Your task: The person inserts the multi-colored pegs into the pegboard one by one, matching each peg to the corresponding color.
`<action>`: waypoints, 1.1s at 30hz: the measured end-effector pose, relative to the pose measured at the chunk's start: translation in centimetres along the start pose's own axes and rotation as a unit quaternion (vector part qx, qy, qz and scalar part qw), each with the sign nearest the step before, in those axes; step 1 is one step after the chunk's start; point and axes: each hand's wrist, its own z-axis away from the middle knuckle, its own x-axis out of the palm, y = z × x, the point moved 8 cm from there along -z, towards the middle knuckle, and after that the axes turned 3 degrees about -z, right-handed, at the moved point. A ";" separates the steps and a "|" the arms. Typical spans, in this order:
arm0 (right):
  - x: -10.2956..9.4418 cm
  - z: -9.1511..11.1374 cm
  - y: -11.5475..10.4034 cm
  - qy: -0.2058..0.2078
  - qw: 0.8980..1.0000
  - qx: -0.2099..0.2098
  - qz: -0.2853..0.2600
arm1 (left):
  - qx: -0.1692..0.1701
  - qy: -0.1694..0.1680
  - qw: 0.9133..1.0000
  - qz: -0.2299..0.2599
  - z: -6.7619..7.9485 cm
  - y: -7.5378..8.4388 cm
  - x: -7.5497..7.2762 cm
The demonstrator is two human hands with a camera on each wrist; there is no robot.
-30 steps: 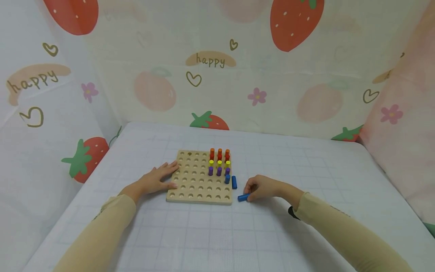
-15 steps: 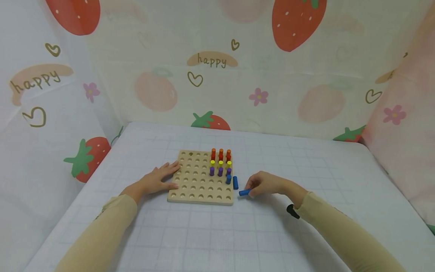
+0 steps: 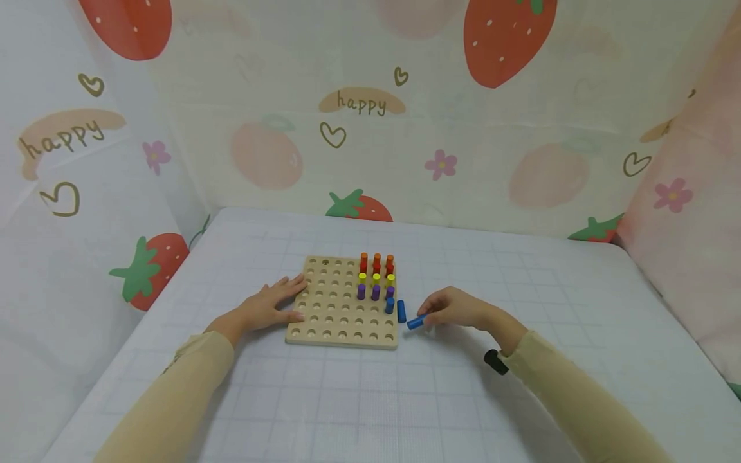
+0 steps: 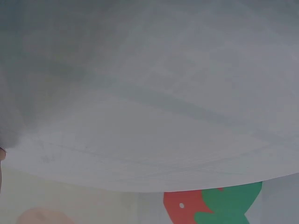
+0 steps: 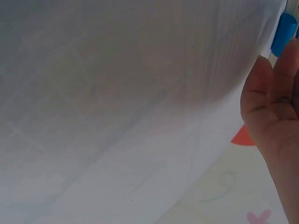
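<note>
A wooden pegboard (image 3: 330,321) with rows of round holes lies on the table. My left hand (image 3: 265,306) rests at its left edge with fingers spread straight. In the head view, my right hand (image 3: 454,307) pinches a blue peg (image 3: 415,321) between thumb and fingers, just off the board's right side. Another blue peg (image 3: 401,311) lies against the right edge. Upright in the board's right columns stand orange-red pegs (image 3: 377,262), yellow pegs (image 3: 376,278), purple pegs (image 3: 375,292) and one blue peg (image 3: 390,305). The right wrist view catches my thumb and fingers (image 5: 271,88) at its right edge.
A white cloth with a faint grid covers the table (image 3: 347,399). Behind it hangs a strawberry-patterned curtain (image 3: 365,154), with side curtains at left and right. The left wrist view shows mostly the cloth.
My right hand has shifted slightly away from me, carrying the pinched blue peg, whose free end now lies farther up beside the board. The left hand stays in place on the board.
</note>
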 end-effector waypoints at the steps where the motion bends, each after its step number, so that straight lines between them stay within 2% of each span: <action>1: 0.0 0.1 0.0 0.002 1.000 -0.003 -0.004 | 0.000 0.000 1.000 0.001 0.0 0.0 0.0; 7: -0.2 0.2 -0.5 0.012 0.999 -0.026 -0.025 | -0.001 0.002 1.000 0.002 0.0 0.1 0.0; 15: -0.9 0.3 -1.2 0.037 0.997 -0.029 -0.063 | -0.003 -0.004 1.000 -0.003 -0.1 0.0 0.0; 23: -1.2 0.0 -1.9 0.075 0.995 -0.021 -0.067 | -0.005 -0.003 1.000 -0.002 0.0 -0.1 0.0; 33: -1.4 -0.3 -2.7 0.110 0.991 -0.030 -0.064 | -0.007 -0.002 1.000 -0.003 0.0 0.0 0.0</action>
